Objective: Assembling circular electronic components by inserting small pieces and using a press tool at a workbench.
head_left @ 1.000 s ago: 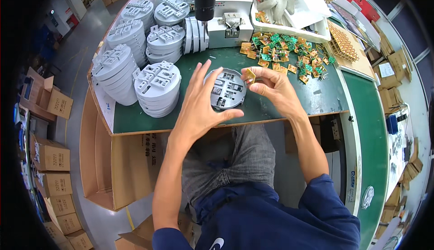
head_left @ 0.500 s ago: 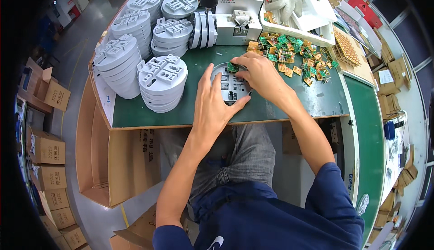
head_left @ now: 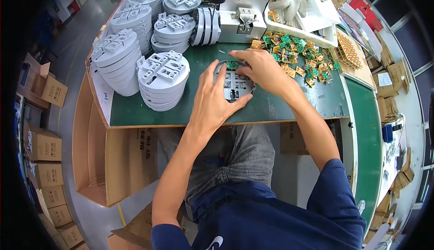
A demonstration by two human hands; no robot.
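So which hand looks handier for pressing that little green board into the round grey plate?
Probably the right hand: its fingertips already rest on the green board, while the left hand lies flat across the round plate.

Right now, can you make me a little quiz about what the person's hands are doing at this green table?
1. True or false: the left hand lies flat on the round grey plastic base.
2. What does the right hand press onto that base? A) small green circuit board B) white glove C) cardboard box
3. Fill in: the pile of green boards lies to the person's ____.

Key: 1 true; 2 A; 3 right.
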